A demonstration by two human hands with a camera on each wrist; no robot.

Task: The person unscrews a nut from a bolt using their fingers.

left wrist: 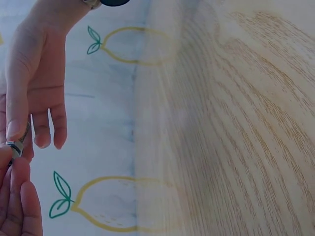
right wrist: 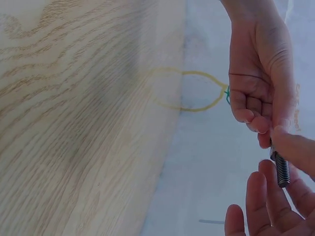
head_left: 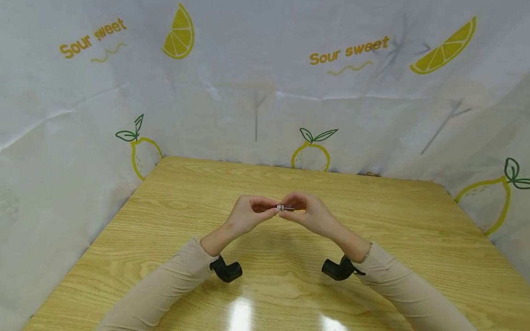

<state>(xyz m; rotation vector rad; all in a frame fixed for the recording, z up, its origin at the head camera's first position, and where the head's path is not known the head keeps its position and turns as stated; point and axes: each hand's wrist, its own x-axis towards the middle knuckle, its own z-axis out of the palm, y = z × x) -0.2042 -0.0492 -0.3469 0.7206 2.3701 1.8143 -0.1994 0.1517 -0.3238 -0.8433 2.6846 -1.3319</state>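
A small metal bolt (head_left: 290, 209) with a threaded shank is held up between the two hands above the table. My left hand (head_left: 244, 216) pinches its left end with thumb and fingertips, which hide that end. On the bolt sits a silvery nut (head_left: 281, 208), where the thumb and fingertips of my right hand (head_left: 312, 215) close in from both sides. The right wrist view shows the bare thread (right wrist: 282, 172) pointing toward the right palm, with the other right fingers (right wrist: 256, 196) spread loosely below it. In the left wrist view the bolt (left wrist: 18, 146) is mostly covered by fingers.
Under the hands lies a wood-grain table (head_left: 186, 193), with light glare near its front edge. A white lemon-print curtain (head_left: 232, 115) rises behind and at the sides. Black wrist mounts (head_left: 227, 270) jut inward below both wrists.
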